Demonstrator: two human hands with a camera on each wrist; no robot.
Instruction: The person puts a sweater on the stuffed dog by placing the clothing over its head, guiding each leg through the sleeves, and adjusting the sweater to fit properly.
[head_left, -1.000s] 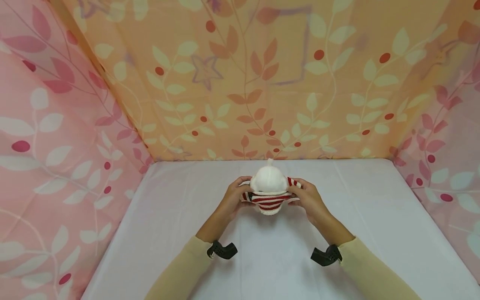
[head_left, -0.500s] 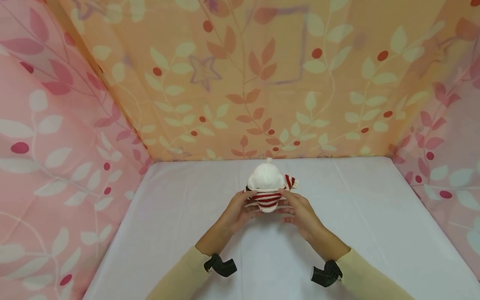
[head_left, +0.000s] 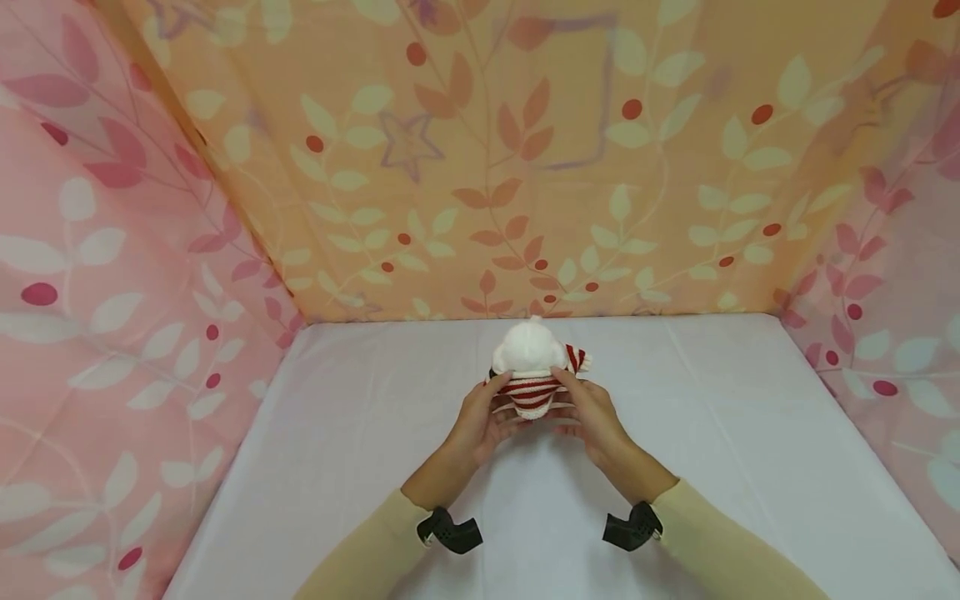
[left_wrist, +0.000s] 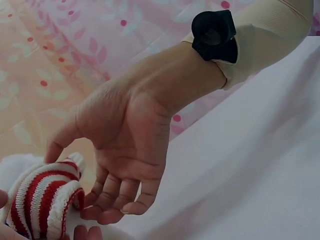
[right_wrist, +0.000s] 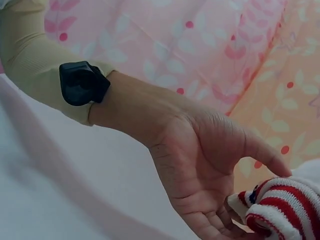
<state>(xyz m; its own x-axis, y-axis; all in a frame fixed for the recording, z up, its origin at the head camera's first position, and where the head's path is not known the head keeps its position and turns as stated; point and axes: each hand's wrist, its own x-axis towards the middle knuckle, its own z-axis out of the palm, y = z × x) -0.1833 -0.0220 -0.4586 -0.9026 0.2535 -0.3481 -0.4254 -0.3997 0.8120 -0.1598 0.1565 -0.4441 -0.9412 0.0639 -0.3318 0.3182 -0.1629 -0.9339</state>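
Observation:
A small white plush toy (head_left: 529, 348) with a rounded top and a small tuft is at the far middle of the table. Red-and-white striped knit (head_left: 532, 398) with pale trim wraps its near side. My left hand (head_left: 478, 421) and right hand (head_left: 592, 417) hold it from both sides, thumbs on the knit's upper edge and fingers curving around below. The left wrist view shows the right hand (left_wrist: 130, 140) beside the striped knit (left_wrist: 45, 200). In the right wrist view the left hand (right_wrist: 195, 155) has its thumb against the toy; its lower fingers are partly hidden.
The toy is near the back edge of the white-covered table (head_left: 360, 450). An orange leaf-print cloth (head_left: 450, 167) hangs behind it, with pink printed cloths (head_left: 135, 292) at the sides. Black wrist cameras (head_left: 450, 531) sit at both sleeve cuffs.
Both hands have slid from the toy's sides down toward its near side, thumbs now on the knit's edge. A striped end at the right is uncovered. The toy has shifted slightly left.

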